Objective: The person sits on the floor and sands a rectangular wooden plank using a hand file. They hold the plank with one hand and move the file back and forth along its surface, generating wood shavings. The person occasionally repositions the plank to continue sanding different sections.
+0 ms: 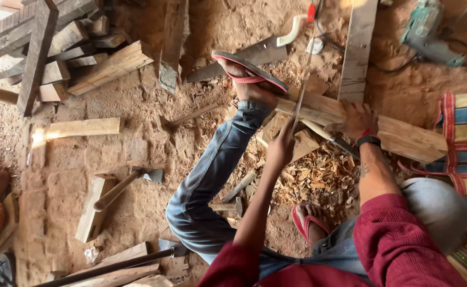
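The wooden plank [350, 119] lies on the dirt floor [137, 154], pinned by a sandalled foot [246, 74]. The right hand [356, 119] clamps it; the left hand [282, 146] grips a thin saw blade [302, 87]. Shavings [318, 178] lie heaped beneath; cutting looks underway, unfinished.

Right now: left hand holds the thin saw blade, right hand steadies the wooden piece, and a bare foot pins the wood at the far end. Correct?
Not quite. The foot pinning the wooden piece wears a red-strapped flip-flop; it is not bare. The head view shows this. The rest holds: the left hand holds the thin saw blade, and the right hand steadies the wood.
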